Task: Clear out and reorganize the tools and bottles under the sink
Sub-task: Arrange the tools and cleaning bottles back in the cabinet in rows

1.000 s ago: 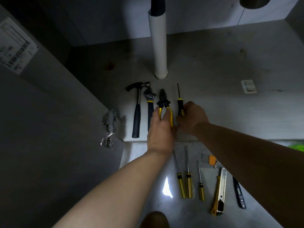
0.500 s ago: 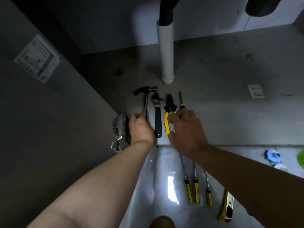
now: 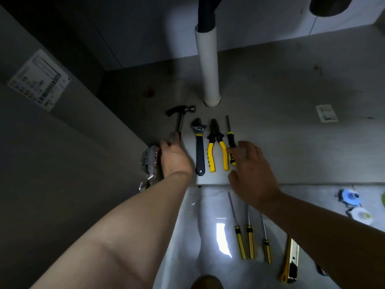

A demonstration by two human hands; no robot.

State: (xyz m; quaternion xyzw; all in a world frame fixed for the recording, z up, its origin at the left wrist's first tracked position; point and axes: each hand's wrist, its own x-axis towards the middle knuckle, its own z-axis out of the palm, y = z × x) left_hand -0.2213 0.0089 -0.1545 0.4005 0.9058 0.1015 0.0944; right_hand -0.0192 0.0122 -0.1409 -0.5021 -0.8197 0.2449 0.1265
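Hammer, adjustable wrench, pliers, screwdriver (4 in a row) parallel on cabinet floor, long axes toward back; left grip covers hammer handle, clasp unclear; right grip, fingers loose, touches screwdriver handle.

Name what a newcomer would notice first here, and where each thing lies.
Four tools lie in a neat row before the white drainpipe: hammer, wrench, yellow-handled pliers, screwdriver. The left hand covers the hammer's handle; the right hand, fingers spread, reaches to the screwdriver's handle.
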